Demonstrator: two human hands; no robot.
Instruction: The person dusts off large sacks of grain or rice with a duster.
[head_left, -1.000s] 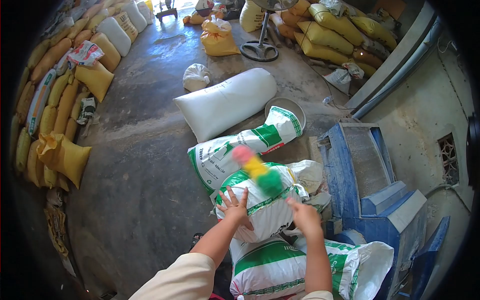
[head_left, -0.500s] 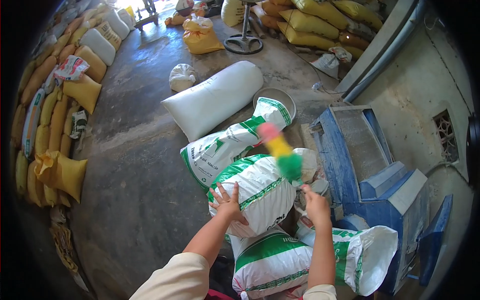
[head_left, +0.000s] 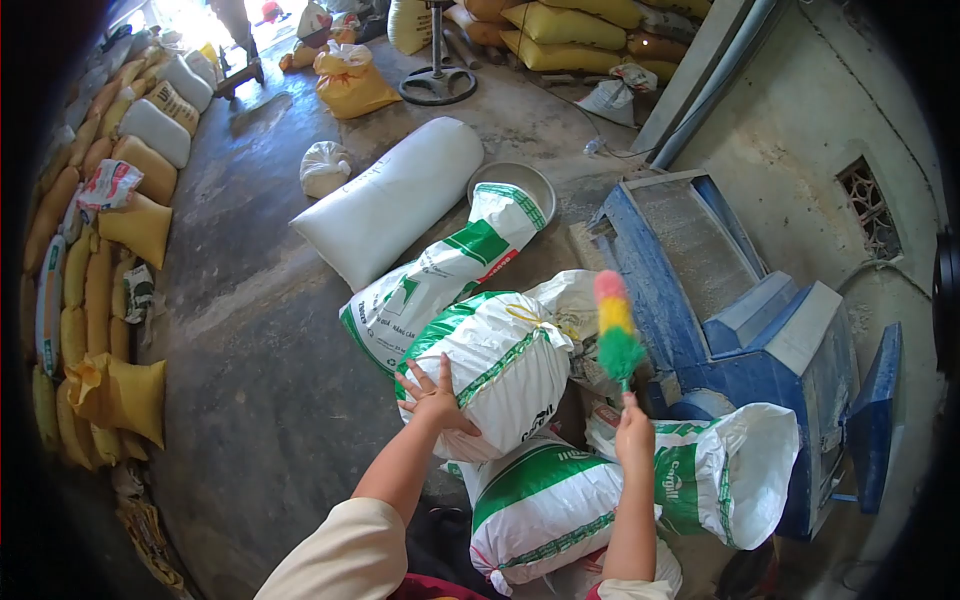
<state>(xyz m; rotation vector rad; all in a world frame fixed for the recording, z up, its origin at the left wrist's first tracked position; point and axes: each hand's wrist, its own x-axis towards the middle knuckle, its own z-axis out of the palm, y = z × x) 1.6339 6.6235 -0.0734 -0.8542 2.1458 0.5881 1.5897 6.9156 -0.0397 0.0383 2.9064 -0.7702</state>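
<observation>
With fingers spread, my left hand (head_left: pixel 435 403) rests on the left side of a full white and green sack (head_left: pixel 505 370) tied at its top. My right hand (head_left: pixel 633 432) is closed round the handle of a pink, yellow and green duster (head_left: pixel 615 325), held upright to the right of that sack. Another white and green sack (head_left: pixel 550 495) lies below it, beside an open-mouthed sack (head_left: pixel 745 475). Behind the tied sack, a flatter printed sack (head_left: pixel 420 290) lies on the floor.
A blue machine (head_left: pixel 690 290) stands at the right by the wall. Beyond the sacks are a large white sack (head_left: pixel 395 195), a round metal basin (head_left: pixel 535 187) and a small tied bag (head_left: pixel 325 168). Stacked sacks (head_left: pixel 100 290) line the left side.
The duster has moved right, off the tied sack, and now stands more upright and sharper. The tied sack's top shows more. The whole view has shifted slightly.
</observation>
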